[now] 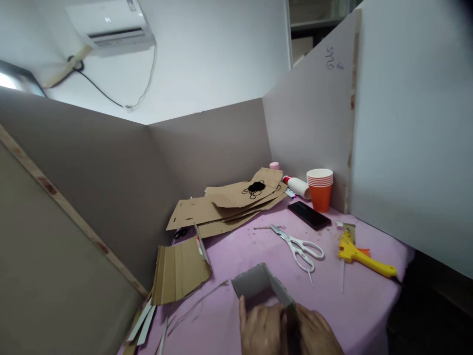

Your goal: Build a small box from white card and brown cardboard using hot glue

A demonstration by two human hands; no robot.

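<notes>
A small grey cardboard frame (252, 281), folded with upright walls, stands on the purple cloth close to me. My left hand (262, 328) is at its near side, fingers curled over the cardboard and one finger raised along the left wall. Against the near right corner, my right hand (317, 331) is closed on the wall's edge. The fingertips and the near part of the frame are partly hidden by the hands. Beyond the frame lie white-handled scissors (301, 249), blades apart. To the right rests a yellow hot glue gun (364, 256) with a clear glue stick (342, 276) beside it.
Flat brown cardboard sheets (229, 207) are piled at the back, with black cord (256, 186) on top. A bent cardboard piece (181, 268) stands left. A phone (309, 215) and stacked orange paper cups (320, 192) sit back right. Grey partitions (210, 148) enclose the table.
</notes>
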